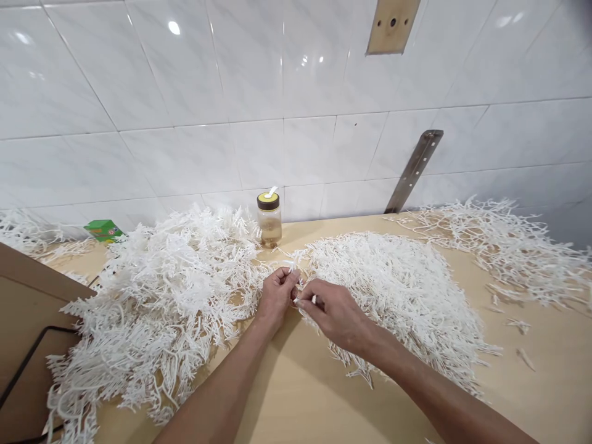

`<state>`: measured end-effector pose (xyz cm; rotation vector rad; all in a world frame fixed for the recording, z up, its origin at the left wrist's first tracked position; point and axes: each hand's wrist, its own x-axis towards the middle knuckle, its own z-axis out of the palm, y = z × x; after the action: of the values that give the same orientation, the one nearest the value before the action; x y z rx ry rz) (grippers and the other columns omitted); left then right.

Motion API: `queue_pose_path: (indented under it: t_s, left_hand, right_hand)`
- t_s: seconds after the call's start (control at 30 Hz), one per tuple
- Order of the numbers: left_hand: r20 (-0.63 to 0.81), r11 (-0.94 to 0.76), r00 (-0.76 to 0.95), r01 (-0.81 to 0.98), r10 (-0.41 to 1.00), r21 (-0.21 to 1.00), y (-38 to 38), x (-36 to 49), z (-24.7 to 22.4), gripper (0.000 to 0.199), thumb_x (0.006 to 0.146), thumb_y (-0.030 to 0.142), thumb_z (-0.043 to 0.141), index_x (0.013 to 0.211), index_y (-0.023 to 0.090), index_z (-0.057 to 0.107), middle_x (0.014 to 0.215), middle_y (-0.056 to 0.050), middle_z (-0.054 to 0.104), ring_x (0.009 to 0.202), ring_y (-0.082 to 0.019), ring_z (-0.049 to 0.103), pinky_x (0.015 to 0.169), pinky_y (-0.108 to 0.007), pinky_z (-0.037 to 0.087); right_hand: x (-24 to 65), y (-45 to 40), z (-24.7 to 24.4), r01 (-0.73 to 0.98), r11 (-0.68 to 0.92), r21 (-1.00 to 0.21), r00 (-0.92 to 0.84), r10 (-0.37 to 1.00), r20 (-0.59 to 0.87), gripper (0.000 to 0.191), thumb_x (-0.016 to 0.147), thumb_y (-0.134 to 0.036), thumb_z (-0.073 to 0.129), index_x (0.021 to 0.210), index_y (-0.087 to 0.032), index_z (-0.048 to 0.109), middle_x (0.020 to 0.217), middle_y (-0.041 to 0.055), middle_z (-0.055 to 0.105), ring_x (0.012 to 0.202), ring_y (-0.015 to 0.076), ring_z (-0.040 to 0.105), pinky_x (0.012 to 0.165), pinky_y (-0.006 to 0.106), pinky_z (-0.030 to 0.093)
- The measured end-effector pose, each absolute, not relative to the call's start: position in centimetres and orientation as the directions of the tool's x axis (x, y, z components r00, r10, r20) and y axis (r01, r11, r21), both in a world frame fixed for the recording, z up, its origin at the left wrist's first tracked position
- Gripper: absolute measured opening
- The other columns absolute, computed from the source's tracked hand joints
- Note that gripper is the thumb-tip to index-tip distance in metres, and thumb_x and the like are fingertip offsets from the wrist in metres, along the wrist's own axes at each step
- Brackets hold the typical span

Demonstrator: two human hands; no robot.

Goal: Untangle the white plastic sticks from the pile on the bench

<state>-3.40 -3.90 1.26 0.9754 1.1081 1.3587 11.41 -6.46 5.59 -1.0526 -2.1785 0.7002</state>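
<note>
My left hand [278,293] is closed in a pinch on a thin white branched strand [292,265], whose tip sticks up past the fingers. Close beside it, my right hand [333,310] has its fingers pressed together; a small white bit shows within the curled fingers, but its kind is too small to tell. A large heap of white feathery branched strands [185,271] lies to the left of my hands. On the right, a flatter pile of white strands [393,283] reaches up to my right hand and forearm.
A jar with a yellow-and-black lid [269,221] stands behind my hands. A green box [103,230] sits back left, a cardboard box [39,320] front left. Loose white strands [504,246] lie far right. A metal strip [414,171] leans against the tiled wall [250,80].
</note>
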Motion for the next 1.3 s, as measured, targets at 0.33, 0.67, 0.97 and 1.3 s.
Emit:
queue_pose_path:
  t_s: [0.33,0.67,0.97,1.3]
  left_hand:
    - [0.016,-0.020,-0.065,-0.050,0.998,0.999,-4.4,-3.1,1.2,0.036,0.078,0.053,0.066,0.079,0.017,0.064,0.046,0.006,0.048,0.040,-0.009,0.045,0.043,-0.021,0.038]
    - [0.347,-0.323,-0.039,0.282,0.937,0.903,-5.3,-2.2,1.4,0.025,0.086,0.036,0.060,0.075,0.016,0.069,0.062,0.000,0.058,0.058,-0.011,0.049,0.057,-0.023,0.038]
    - [0.576,-0.490,-0.112,0.412,0.810,0.768,-5.6,-2.1,1.1,0.022,0.089,0.025,0.058,0.108,0.017,0.066,0.100,-0.008,0.065,0.068,-0.011,0.058,0.062,-0.024,0.048]
    - [0.613,-0.477,-0.210,0.458,0.762,0.750,-5.2,-2.5,0.9,0.012,0.088,0.023,0.059,0.096,0.017,0.065,0.088,-0.006,0.065,0.082,-0.017,0.062,0.074,-0.030,0.052]
  right_hand:
    - [15.5,-1.9,5.2,0.786,0.347,-0.511,-0.241,0.934,0.263,0.021,0.089,-0.024,0.050,0.095,-0.018,0.068,0.094,0.0069,0.073,0.080,0.0203,0.066,0.074,0.032,0.046]
    - [13.9,-2.5,4.5,0.488,0.317,-0.813,-0.328,0.930,0.166,0.035,0.087,-0.050,0.054,0.086,-0.018,0.069,0.081,0.0052,0.070,0.072,0.0188,0.063,0.062,0.028,0.047]
    - [14.4,-1.6,4.1,0.031,0.021,-0.999,-0.106,0.994,0.018,0.043,0.078,-0.060,0.065,0.077,-0.017,0.060,0.061,-0.0013,0.057,0.046,0.0094,0.047,0.041,0.023,0.039]
    - [15.1,-1.5,6.1,-0.253,-0.047,-0.966,-0.085,0.996,-0.026,0.038,0.075,-0.051,0.074,0.078,-0.018,0.057,0.081,0.0010,0.062,0.055,0.0076,0.048,0.038,0.019,0.039]
